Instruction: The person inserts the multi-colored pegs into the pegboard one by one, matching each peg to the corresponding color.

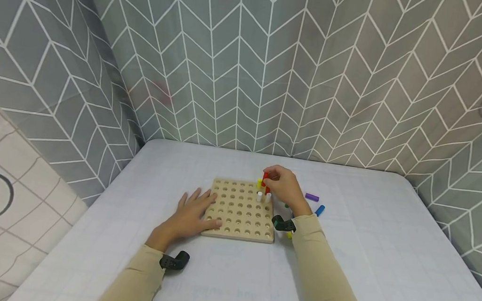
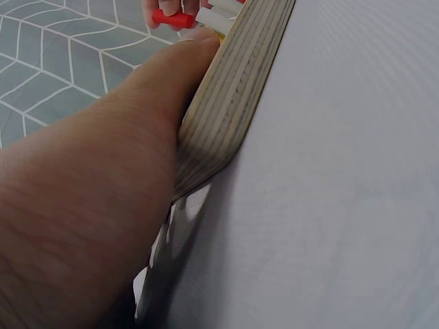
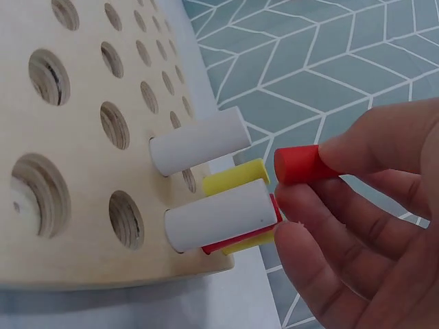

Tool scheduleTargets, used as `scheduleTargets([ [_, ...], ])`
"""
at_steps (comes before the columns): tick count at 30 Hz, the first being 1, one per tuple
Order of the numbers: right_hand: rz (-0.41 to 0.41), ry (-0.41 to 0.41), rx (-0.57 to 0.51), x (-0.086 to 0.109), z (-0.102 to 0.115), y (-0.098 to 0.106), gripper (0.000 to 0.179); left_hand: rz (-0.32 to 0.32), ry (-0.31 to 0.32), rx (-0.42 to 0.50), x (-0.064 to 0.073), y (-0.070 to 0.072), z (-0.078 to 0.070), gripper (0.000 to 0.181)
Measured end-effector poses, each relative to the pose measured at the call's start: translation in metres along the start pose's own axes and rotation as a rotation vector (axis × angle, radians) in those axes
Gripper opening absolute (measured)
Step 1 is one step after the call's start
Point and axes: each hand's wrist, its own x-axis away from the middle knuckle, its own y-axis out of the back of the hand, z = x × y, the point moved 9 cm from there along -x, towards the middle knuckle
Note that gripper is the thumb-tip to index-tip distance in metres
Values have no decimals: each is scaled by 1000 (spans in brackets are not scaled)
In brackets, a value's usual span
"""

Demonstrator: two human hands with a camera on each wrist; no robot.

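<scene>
A wooden pegboard with rows of round holes lies on the table. Between thumb and fingers, my right hand pinches a red peg above the board's far right corner. Close by, two white pegs, yellow pegs and another red peg stand in holes. My left hand rests on the board's left edge, fingers spread and thumb lying over the near left corner. The left wrist view shows that thumb against the layered edge of the board.
Right of the board lie a purple peg and a blue peg. A yellow piece and a green one are partly hidden by the right wrist. A patterned curtain hangs behind the white-covered table.
</scene>
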Motion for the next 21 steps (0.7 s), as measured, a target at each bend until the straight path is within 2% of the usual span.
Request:
scheduleTargets([
  [8, 35, 23, 50, -6, 4, -8, 25, -5, -3, 22, 3, 1, 1, 97],
  [15, 127, 46, 126, -12, 11, -11, 26, -23, -14, 26, 4, 4, 2, 96],
  [21, 163, 43, 170, -12, 9, -8, 25, 1, -11, 10, 0, 1, 1, 98],
])
